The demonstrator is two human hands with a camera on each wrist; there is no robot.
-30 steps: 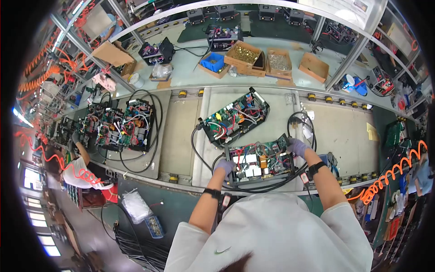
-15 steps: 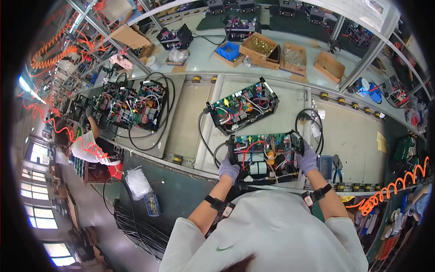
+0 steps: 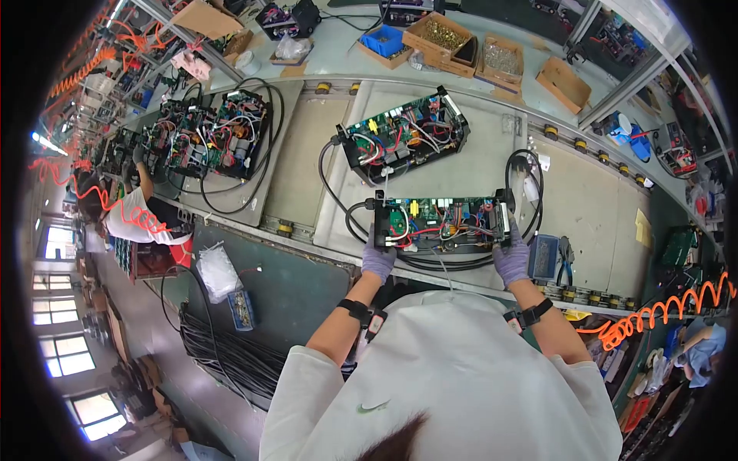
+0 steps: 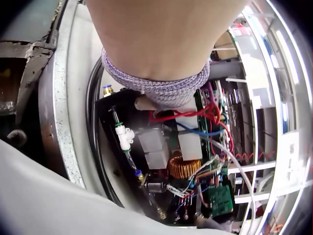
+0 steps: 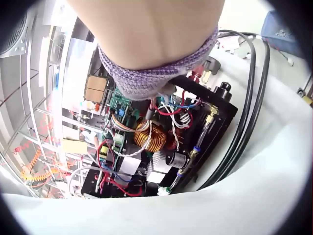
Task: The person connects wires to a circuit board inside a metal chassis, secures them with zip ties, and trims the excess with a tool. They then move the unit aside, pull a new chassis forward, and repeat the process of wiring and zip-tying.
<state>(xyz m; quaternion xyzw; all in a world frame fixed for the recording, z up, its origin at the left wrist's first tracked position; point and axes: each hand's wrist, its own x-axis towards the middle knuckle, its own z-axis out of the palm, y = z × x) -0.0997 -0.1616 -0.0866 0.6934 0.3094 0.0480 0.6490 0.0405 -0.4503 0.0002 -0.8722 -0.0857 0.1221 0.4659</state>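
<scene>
An open black unit (image 3: pixel 442 223), full of boards and wires, stands between two gloved hands at the near edge of the bench. My left hand (image 3: pixel 378 261) grips its left end panel, and my right hand (image 3: pixel 511 260) grips the right end. Both wrist views show the unit's inside close up, with a copper coil (image 4: pixel 185 166) and a white tee fitting (image 4: pixel 125 138); most fingers are hidden there under the purple cuffs. Behind it lies a second open unit (image 3: pixel 403 134), set at an angle. Black cable (image 3: pixel 538 192) loops to the right.
Farther left, several open units (image 3: pixel 231 138) sit beside a person (image 3: pixel 131 211) in a light shirt. Boxes of small parts (image 3: pixel 438 34) line the back shelf. A blue bin (image 3: pixel 544 257) and pliers (image 3: pixel 566 261) lie right of the right hand. Rollers (image 3: pixel 284 228) edge the bench.
Between the hands, the near unit has turned from showing its top, with white blocks, to showing its green board side. Both hands have stayed at its ends. The head view has shifted.
</scene>
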